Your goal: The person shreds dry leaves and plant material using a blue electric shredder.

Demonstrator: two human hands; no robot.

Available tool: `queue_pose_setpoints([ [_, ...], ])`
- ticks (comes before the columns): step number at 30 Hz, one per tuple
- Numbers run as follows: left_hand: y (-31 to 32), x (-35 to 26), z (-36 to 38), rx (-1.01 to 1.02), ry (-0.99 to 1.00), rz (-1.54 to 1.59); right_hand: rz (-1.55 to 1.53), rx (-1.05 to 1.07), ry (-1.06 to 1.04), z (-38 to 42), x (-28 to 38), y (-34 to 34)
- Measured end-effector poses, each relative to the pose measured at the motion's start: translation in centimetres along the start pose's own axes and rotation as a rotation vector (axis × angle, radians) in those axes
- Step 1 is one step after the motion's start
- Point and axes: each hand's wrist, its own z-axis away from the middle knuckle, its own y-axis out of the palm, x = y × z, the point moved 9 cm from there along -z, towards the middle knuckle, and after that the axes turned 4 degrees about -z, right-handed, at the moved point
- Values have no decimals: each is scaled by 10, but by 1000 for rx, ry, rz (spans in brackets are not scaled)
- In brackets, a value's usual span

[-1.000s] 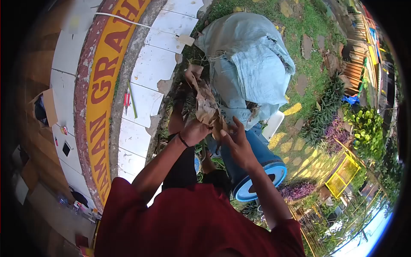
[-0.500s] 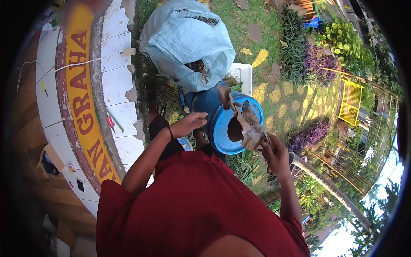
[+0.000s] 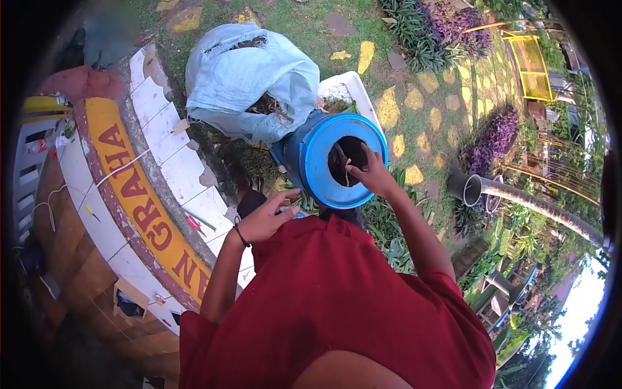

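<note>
A grassy garden [image 3: 272, 13] with yellow-painted stepping stones spreads behind the work, and a curved ledge [image 3: 133, 188] with red lettering on a yellow band runs down the left side, edged with white tiles [image 3: 159, 133]. A pale blue woven sack [image 3: 240, 78], its torn openings showing dry plant matter, bulges beside the blue barrel [image 3: 315, 170]. The barrel is tilted, its round lid facing the camera with a ragged hole in it. A white tray [image 3: 364, 97] lies on the grass just behind the barrel. The brown dry leaf [image 3: 338, 161] is in the hole, mostly inside. The right hand [image 3: 371, 172] is over the hole, thumb and forefinger apart at the leaf's pale end; whether they grip it, I cannot tell. The left hand [image 3: 264, 219] hovers near the barrel, fingers loosely open and empty, a dark band [image 3: 240, 233] around its wrist. Small red-handled pruners [image 3: 194, 223] lie on the tiles.
</note>
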Motion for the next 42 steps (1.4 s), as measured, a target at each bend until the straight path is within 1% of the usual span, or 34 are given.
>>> queue_pose_setpoints([
  [1,16,-47,15,122,100,124,-33,-14,-40,3,4,-2],
  [2,30,-88,31,241,184,144,93,-114,-133,10,4,-12],
  [3,45,-126,46,359,269,167,74,-130,-123,18,1,-20],
  [5,86,-192,81,638,634,-29,105,-39,-56,34,-1,-35],
  [6,102,-193,78,641,621,-30,29,-18,-8,40,-5,-37],
  [8,137,-189,84,856,682,38,-54,30,0,53,-2,-38],
  [9,139,-159,68,816,490,17,-125,83,6,61,-3,-34],
  [10,128,-116,54,687,380,-315,-75,85,-100,67,1,-32],
  [11,103,-67,45,487,180,-503,-82,112,-103,73,7,-30],
  [12,69,-4,42,345,-32,-837,-252,217,-89,83,22,-29],
  [13,21,48,50,351,-386,-1226,-419,323,-71,91,40,-32],
  [14,-36,89,62,268,-521,-1618,-552,405,-86,106,73,-41],
  [15,-90,118,70,10,-502,-1878,-682,472,-111,120,113,-54],
  [17,-118,22,89,-437,-464,-1361,-836,715,-634,163,209,-80],
  [18,-118,-5,88,-479,-360,-1059,-831,749,-635,162,218,-68],
  [19,-118,-28,87,-528,-244,-761,-776,950,-651,169,229,-43],
  [21,-79,-72,81,-417,-17,-553,-654,1325,-681,185,236,8],
  [22,-46,-105,81,-250,97,-318,-575,1498,-695,191,231,29],
  [24,8,-130,88,135,392,164,106,1060,-475,120,148,79],
  [25,19,-118,92,170,356,233,535,865,-616,103,115,90],
  [26,29,-103,94,201,333,301,333,784,-806,108,138,71],
  [27,36,-56,88,54,161,222,358,789,-828,106,162,59],
  [28,34,-5,92,-174,6,-133,122,876,-638,105,191,47],
  [29,40,76,101,-281,-193,-539,-118,944,-437,101,208,44],
  [30,46,141,119,-249,-461,-721,-1,797,-550,87,219,44],
  [31,30,141,126,-255,-458,-721,4,795,-556,74,216,57],
  [33,2,149,136,-172,-462,-604,227,269,-689,31,209,65],
  [34,-24,147,141,-339,-395,-518,385,204,-705,21,206,78],
  [36,-82,142,155,-617,-324,-345,429,160,-751,8,203,108],
  [37,-110,133,165,-718,-269,-293,468,99,-774,2,200,118],
  [38,-137,152,175,-745,-273,-224,492,146,-769,-6,194,133],
  [40,-194,176,215,-837,-335,-134,561,125,-787,-17,192,146],
  [41,-229,203,246,-888,-495,-244,591,93,-767,-26,184,150],
  [42,-268,238,278,-955,-534,-252,600,54,-741,-33,181,151],
])
